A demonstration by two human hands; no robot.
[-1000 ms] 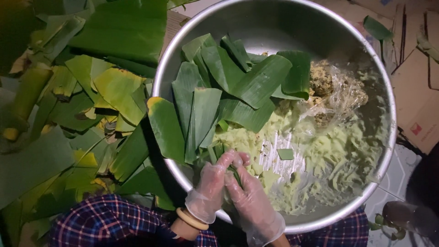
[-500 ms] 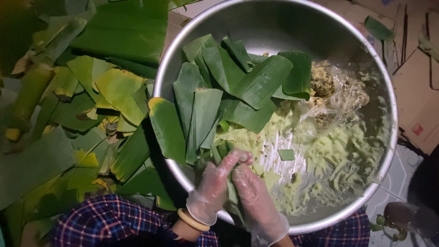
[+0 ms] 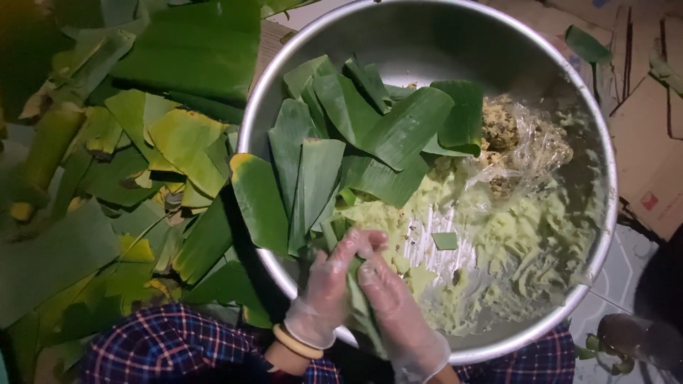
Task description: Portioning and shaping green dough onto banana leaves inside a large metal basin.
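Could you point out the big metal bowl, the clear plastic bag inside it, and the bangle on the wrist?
metal bowl (image 3: 427, 43): head view, bare inner wall.
plastic bag (image 3: 537, 146): head view, crinkled middle.
bangle (image 3: 297, 343): head view, band on left wrist.

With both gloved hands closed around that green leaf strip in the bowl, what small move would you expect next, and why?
Probably another fold or turn of the leaf strip: the left hand and right hand pinch it together above the metal bowl, over the pale green paste, and it looks only partly wrapped.

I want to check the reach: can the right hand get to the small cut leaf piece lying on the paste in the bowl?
Probably yes. The right hand is near the leaf piece, with only open paste between; both hands hold a folded leaf.
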